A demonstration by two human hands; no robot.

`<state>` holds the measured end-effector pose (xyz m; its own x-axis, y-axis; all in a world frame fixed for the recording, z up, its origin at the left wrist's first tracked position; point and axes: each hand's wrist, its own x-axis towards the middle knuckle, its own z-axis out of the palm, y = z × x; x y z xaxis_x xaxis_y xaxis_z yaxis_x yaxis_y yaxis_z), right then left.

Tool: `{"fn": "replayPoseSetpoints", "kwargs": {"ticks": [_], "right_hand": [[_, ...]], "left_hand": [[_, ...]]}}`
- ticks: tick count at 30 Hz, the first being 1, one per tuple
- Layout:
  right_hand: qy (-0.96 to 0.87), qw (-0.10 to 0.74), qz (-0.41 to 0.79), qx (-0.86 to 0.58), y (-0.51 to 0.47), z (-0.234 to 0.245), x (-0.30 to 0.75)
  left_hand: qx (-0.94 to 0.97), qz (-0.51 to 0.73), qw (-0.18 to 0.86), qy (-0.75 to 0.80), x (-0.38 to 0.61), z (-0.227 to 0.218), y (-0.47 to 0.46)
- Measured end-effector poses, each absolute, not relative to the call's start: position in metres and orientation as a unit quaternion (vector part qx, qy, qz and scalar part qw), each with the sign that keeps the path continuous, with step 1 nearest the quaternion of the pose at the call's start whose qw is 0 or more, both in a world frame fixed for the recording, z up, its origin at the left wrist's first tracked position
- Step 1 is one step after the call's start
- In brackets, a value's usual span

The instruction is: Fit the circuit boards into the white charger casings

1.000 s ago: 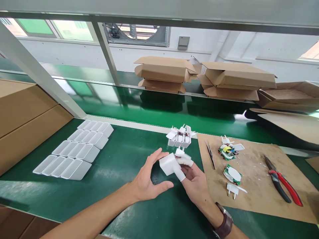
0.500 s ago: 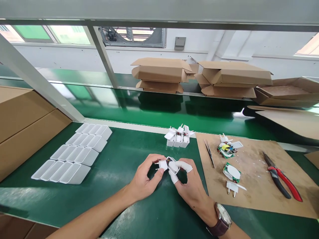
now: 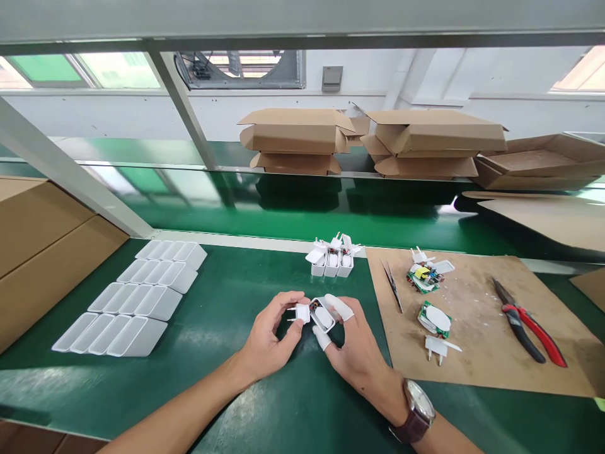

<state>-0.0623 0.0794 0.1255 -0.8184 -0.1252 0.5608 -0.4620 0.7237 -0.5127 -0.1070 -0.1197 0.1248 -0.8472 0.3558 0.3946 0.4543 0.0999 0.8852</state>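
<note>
left grip (image 3: 267, 340) pinches a plug cap (image 3: 302, 313), right grip (image 3: 355, 343) a white case (image 3: 329, 326); filled casings (image 3: 331, 270) stand beyond, pliers (image 3: 528, 323) lie right.

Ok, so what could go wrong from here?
The left hand pinches the plug piece, which might slip. Dark parts show inside the white case in the right hand, so they could get snagged. A circuit board lies exposed on the brown sheet, where the right arm might knock it.

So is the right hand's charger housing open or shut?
Open; the charger housing shows its contents, and the pronged cap is beside it in the left hand.
</note>
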Motion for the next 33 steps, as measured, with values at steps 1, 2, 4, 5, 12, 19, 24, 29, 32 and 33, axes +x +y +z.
{"fn": "replayPoseSetpoints", "kwargs": {"ticks": [1,2,4,5,12,19,24,29,32,33], "right_hand": [[-0.894,0.251,0.331,0.167,0.08,0.125,-0.063],[-0.894,0.251,0.329,0.169,0.082,0.124,-0.063],[-0.896,0.246,0.328,0.169,0.085,0.122,-0.065],[-0.897,0.242,0.332,0.164,0.086,0.121,-0.066],[-0.868,0.119,0.47,0.111,0.088,0.118,-0.071],[-0.858,0.043,0.504,0.091,0.079,0.107,-0.073],[-0.846,0.051,0.521,0.104,0.076,0.102,-0.078],[-0.852,0.034,0.509,0.116,0.074,0.103,-0.081],[-0.853,0.045,0.506,0.123,0.073,0.106,-0.084],[-0.852,0.06,0.505,0.123,0.073,0.108,-0.085]], "left_hand": [[-0.271,-0.611,0.04,-0.743,-0.107,0.126,-0.12],[-0.268,-0.61,0.038,-0.745,-0.107,0.127,-0.12],[-0.277,-0.611,0.021,-0.742,-0.108,0.129,-0.12],[-0.289,-0.614,0.007,-0.735,-0.108,0.129,-0.12],[-0.298,-0.621,-0.044,-0.724,-0.114,0.119,-0.119],[-0.379,-0.542,0.117,-0.741,-0.122,0.127,-0.118],[-0.41,-0.498,0.147,-0.75,-0.122,0.126,-0.116],[-0.381,-0.499,0.024,-0.778,-0.13,0.12,-0.125],[-0.326,-0.537,0.005,-0.778,-0.143,0.114,-0.129],[-0.294,-0.552,0.019,-0.78,-0.15,0.113,-0.131]]}}
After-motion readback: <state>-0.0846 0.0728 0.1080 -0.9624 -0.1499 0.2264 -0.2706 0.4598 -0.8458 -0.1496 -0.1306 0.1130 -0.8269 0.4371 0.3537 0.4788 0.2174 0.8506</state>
